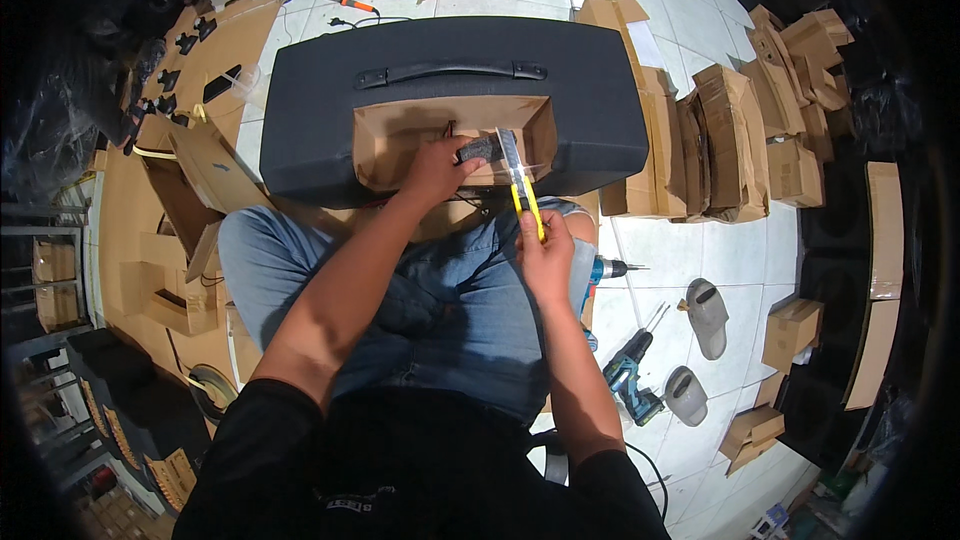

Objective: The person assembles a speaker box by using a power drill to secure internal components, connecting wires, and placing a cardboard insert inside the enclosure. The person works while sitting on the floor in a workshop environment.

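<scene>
A large black cabinet (300, 90) lies before my knees, with a black strap handle (440, 71) on its upper face. Below the handle, a rectangular cut-out (385, 125) shows bare brown wood inside. My left hand (437, 168) reaches over this opening and pinches a small dark grey piece (480, 149), whose material I cannot make out. In my right hand (546, 257) is a yellow snap-off utility knife (527, 196). Its long blade is out, pointing away from me and lying across or just beside the right end of the dark piece. Whether they touch is unclear.
Two cordless drills (630, 378) (607, 270) and grey sandals (707, 320) lie on the white tile floor at my right. Folded cardboard boxes (730, 145) stand beyond them. A soldering iron (350, 4) lies behind the cabinet. An open carton (190, 175) sits at left.
</scene>
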{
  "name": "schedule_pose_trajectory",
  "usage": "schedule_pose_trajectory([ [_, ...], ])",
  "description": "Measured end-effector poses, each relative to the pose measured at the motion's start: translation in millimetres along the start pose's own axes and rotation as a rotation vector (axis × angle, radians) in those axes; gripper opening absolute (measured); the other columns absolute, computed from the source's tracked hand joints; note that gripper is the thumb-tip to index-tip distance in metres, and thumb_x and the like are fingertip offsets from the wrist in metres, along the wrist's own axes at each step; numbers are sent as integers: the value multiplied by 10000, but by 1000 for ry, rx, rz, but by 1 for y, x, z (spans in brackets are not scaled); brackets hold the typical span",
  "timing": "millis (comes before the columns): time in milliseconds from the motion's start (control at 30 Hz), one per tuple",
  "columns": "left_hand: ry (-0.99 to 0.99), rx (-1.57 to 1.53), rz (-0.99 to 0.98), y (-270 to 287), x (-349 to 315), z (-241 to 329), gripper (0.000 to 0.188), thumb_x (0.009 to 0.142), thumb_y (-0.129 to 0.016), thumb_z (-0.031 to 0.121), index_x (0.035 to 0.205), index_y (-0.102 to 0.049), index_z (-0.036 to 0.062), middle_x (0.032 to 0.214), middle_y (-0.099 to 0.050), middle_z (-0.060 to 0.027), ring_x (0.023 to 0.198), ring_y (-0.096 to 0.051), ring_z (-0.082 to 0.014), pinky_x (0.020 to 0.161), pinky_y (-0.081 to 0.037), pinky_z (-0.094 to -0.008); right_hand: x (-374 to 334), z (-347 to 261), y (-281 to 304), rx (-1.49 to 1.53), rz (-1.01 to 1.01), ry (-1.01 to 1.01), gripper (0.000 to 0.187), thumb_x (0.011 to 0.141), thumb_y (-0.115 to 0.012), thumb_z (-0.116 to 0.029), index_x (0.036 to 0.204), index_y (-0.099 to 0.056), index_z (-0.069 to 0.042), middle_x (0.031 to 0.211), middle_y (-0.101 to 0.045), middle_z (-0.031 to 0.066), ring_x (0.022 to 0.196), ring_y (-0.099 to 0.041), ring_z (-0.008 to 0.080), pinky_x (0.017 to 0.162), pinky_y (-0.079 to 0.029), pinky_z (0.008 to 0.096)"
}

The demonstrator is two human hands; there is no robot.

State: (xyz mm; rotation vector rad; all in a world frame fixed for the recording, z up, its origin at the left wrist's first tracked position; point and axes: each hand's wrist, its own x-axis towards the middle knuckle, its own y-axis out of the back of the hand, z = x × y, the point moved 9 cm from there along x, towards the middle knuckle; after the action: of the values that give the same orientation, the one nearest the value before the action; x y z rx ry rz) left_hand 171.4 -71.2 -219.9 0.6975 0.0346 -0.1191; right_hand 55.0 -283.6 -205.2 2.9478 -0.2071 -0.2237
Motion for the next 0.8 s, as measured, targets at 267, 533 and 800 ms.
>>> schedule_pose_trajectory([
  [267, -90, -36, 45, 2, -3, 6, 337, 860, -787, 322, 1123, -744, 115, 995, -731, -160, 917, -703, -352, 804, -552, -421, -4, -52, -20, -676, 126, 506, 477, 979, -653, -199, 1436, -560, -103, 798, -687, 159, 678, -680, 344, 599, -535, 443],
  [533, -107, -33, 135, 1, -8, 4, 308, 844, -805, 301, 1078, -749, 109, 988, -728, -153, 932, -697, -354, 814, -549, -424, -11, -58, -26, -816, 203, 518, 430, 951, -697, -213, 1370, -645, -135, 701, -640, 113, 578, -634, 288, 537, -514, 410],
  [800, -249, -31, 234, 6, -10, 7, 366, 812, -842, 303, 1068, -750, 59, 928, -726, -178, 758, -697, -307, 701, -553, -399, -14, -64, -29, -873, 234, 511, 431, 944, -693, -234, 1366, -650, -153, 692, -624, 93, 575, -636, 270, 513, -522, 409],
])
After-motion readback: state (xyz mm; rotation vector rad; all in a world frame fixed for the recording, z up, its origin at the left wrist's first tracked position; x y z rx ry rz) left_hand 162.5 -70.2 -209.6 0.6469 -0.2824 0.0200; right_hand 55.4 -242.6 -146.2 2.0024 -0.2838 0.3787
